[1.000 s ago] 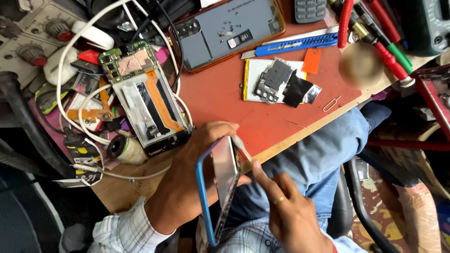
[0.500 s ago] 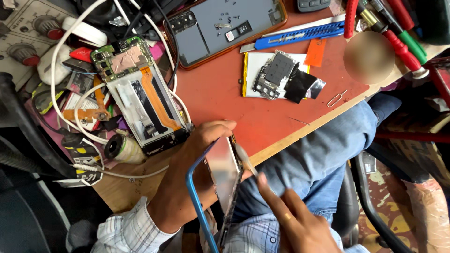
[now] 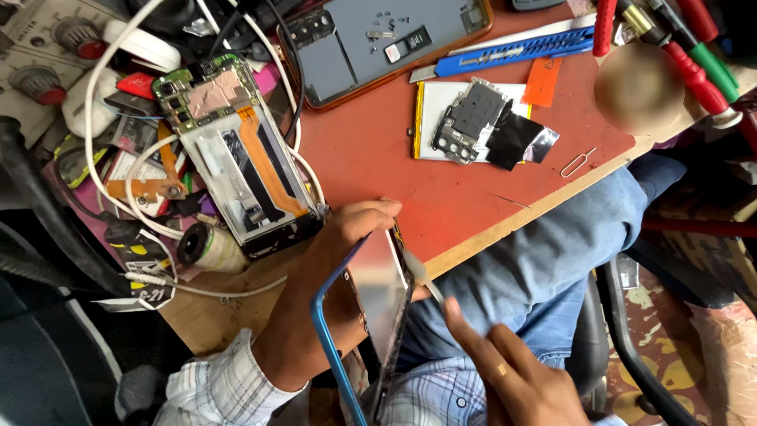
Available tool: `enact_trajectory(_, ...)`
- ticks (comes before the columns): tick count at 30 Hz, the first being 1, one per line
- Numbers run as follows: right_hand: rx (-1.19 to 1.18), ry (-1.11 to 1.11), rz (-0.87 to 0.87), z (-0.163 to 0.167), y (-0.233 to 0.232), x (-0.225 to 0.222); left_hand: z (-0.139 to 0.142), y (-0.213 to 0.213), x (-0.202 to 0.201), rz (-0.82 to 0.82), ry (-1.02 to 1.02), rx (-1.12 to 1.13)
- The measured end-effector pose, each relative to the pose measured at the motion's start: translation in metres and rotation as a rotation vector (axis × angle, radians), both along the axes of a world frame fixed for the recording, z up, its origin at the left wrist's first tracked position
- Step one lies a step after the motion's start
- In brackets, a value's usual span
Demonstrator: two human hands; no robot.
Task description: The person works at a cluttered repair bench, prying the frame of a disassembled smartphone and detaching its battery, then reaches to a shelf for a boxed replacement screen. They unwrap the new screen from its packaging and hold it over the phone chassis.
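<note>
On the red mat (image 3: 378, 158) before you lay an opened phone chassis (image 3: 240, 154) with an orange ribbon cable, a grey back cover (image 3: 378, 47), a blue utility knife (image 3: 512, 51), a loose metal shield (image 3: 469, 118) and a SIM pin (image 3: 578, 162); white cables (image 3: 118, 118) looped at left.

Red-topped wooden workbench (image 3: 378, 166), stained floor (image 3: 654, 315)

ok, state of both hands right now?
Left hand: closed around the blue-framed phone, holding it on edge at the table's front.
Right hand: pinching a thin pry tool against the phone's edge.
</note>
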State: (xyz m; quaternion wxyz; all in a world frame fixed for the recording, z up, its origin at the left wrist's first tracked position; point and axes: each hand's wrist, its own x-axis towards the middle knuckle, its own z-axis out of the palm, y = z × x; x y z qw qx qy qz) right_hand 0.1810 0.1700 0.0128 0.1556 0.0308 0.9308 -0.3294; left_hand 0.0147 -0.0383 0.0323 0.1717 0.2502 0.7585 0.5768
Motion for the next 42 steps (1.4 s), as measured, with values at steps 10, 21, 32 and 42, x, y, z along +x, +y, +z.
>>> enact_trajectory(10,-0.114,0.060,-0.045,0.029,0.054,0.000,-0.003,0.000,0.000,-0.009,0.043,-0.019)
enact_trajectory(21,-0.098,0.162,-0.002,0.008,0.022,-0.016,-0.010,-0.003,-0.001,-0.017,0.097,0.006)
enact_trajectory(32,-0.346,-0.054,-0.051,0.016,0.046,-0.009,-0.012,-0.007,-0.002,-0.100,0.153,0.031)
enact_trajectory(42,-0.244,-0.013,0.074,0.014,0.061,-0.016,-0.009,-0.005,0.003,-0.174,0.317,-0.048)
